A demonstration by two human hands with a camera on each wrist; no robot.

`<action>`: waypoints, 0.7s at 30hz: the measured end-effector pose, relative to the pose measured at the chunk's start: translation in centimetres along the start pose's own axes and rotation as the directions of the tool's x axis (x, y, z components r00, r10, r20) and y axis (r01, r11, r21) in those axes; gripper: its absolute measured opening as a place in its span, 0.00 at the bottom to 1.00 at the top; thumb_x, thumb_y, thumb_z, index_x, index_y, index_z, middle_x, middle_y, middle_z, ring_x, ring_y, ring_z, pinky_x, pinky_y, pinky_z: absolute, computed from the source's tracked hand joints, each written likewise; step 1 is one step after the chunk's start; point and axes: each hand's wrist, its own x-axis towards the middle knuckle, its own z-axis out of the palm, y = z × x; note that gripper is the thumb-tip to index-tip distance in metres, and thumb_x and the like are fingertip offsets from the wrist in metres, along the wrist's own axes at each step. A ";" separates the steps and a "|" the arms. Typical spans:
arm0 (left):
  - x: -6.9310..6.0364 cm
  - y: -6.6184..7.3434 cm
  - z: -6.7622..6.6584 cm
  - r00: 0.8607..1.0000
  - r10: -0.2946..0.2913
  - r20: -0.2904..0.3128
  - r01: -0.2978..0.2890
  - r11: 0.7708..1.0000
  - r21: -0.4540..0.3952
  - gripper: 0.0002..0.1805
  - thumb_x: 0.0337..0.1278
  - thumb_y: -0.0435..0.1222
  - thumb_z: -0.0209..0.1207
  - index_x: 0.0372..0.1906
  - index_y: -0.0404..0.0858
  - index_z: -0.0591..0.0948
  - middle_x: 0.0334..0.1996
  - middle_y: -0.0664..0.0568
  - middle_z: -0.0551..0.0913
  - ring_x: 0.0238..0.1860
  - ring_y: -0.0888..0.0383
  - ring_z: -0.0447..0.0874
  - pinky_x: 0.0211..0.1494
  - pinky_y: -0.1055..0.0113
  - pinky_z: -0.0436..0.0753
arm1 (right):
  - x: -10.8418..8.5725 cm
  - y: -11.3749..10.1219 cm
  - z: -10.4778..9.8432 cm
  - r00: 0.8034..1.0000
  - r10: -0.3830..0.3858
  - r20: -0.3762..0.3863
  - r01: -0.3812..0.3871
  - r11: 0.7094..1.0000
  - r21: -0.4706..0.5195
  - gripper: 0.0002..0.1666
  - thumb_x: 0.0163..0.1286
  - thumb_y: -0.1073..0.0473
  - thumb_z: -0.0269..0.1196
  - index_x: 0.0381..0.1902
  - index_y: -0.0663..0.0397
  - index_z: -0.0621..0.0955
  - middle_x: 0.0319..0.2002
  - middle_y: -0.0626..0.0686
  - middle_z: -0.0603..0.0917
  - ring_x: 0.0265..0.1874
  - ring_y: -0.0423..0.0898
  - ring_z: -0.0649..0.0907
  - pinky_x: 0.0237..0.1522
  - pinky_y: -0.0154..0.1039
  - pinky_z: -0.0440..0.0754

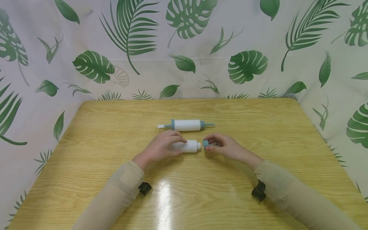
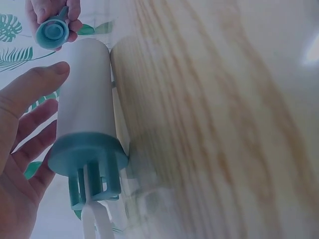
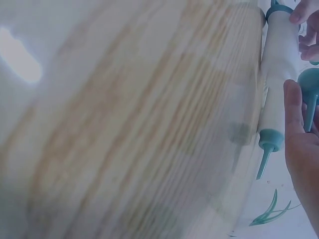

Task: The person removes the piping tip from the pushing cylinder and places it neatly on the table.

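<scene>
My left hand (image 1: 164,146) (image 2: 25,119) curls round a white tube (image 1: 191,146) (image 2: 84,89) lying on the table, thumb on its side. The tube has a teal collar (image 2: 87,149) and a forked white rod at one end; its narrow white neck points right. My right hand (image 1: 227,147) (image 3: 304,149) pinches a teal nozzle cap (image 1: 205,143) (image 2: 52,32) (image 3: 310,82), its wide end facing the neck across a small gap. Behind them lies a second white tube (image 1: 187,125) (image 3: 272,107) with a teal collar, rod and pointed teal nozzle (image 1: 207,124) (image 3: 270,141).
The wood-grain table (image 1: 115,118) extends round both hands. A white backdrop with green leaf prints (image 1: 207,67) stands behind the table and at its sides. Black devices are strapped at the left wrist (image 1: 144,188) and right wrist (image 1: 259,191).
</scene>
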 end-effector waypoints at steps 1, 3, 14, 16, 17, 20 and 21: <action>0.0 0.0 0.0 1.000 -0.003 0.002 0.003 1.000 -0.002 0.19 0.45 0.38 0.73 0.46 0.42 0.84 0.44 0.54 0.81 0.47 0.57 0.78 0.50 0.63 0.78 | 0.0 0.0 0.0 1.000 -0.001 0.000 0.001 1.000 -0.001 0.25 0.68 0.55 0.62 0.58 0.62 0.74 0.52 0.57 0.79 0.52 0.52 0.78 0.56 0.48 0.75; 0.0 0.1 0.0 1.000 -0.008 0.004 0.008 1.000 -0.006 0.19 0.45 0.38 0.73 0.47 0.42 0.84 0.44 0.54 0.80 0.47 0.57 0.77 0.51 0.63 0.78 | 0.0 0.0 0.0 1.000 -0.003 0.002 0.003 1.000 0.000 0.25 0.68 0.55 0.62 0.58 0.62 0.74 0.52 0.57 0.79 0.52 0.52 0.78 0.56 0.48 0.75; 0.2 0.5 -0.1 1.000 -0.021 0.014 0.021 1.000 -0.013 0.19 0.48 0.38 0.71 0.48 0.42 0.83 0.45 0.53 0.80 0.48 0.57 0.77 0.53 0.64 0.77 | 0.0 -0.5 0.1 1.000 -0.013 0.016 0.014 1.000 -0.014 0.27 0.68 0.51 0.62 0.59 0.60 0.74 0.53 0.56 0.79 0.53 0.51 0.78 0.55 0.48 0.76; 0.4 0.6 -0.1 1.000 -0.012 0.002 0.012 0.999 -0.032 0.19 0.48 0.38 0.71 0.48 0.41 0.83 0.45 0.53 0.81 0.48 0.57 0.77 0.53 0.64 0.76 | 0.0 -0.6 0.2 1.000 -0.013 0.019 0.013 1.000 -0.014 0.27 0.68 0.51 0.62 0.59 0.60 0.74 0.53 0.56 0.79 0.53 0.51 0.78 0.54 0.47 0.76; 0.4 0.7 -0.1 1.000 -0.008 -0.009 0.007 0.999 -0.047 0.19 0.48 0.38 0.71 0.48 0.41 0.83 0.45 0.53 0.81 0.48 0.57 0.77 0.53 0.64 0.76 | 0.0 -0.6 0.2 1.000 -0.012 0.019 0.012 1.000 -0.011 0.28 0.68 0.51 0.62 0.60 0.60 0.73 0.53 0.56 0.79 0.53 0.51 0.78 0.54 0.47 0.76; 0.7 1.1 0.1 0.998 0.016 -0.060 -0.023 0.994 -0.111 0.20 0.48 0.36 0.71 0.48 0.38 0.83 0.44 0.51 0.81 0.47 0.56 0.77 0.53 0.64 0.76 | 0.1 -0.9 0.3 0.999 -0.018 0.028 0.018 1.000 0.003 0.28 0.68 0.52 0.62 0.60 0.62 0.73 0.53 0.57 0.79 0.52 0.51 0.79 0.54 0.47 0.76; 0.8 1.2 0.3 0.997 0.023 -0.079 -0.033 0.991 -0.130 0.20 0.48 0.35 0.71 0.48 0.37 0.83 0.43 0.51 0.82 0.47 0.56 0.77 0.53 0.64 0.76 | 0.1 -1.0 0.3 0.999 -0.021 0.029 0.021 1.000 0.005 0.28 0.68 0.52 0.62 0.60 0.62 0.73 0.53 0.57 0.79 0.52 0.51 0.79 0.54 0.47 0.77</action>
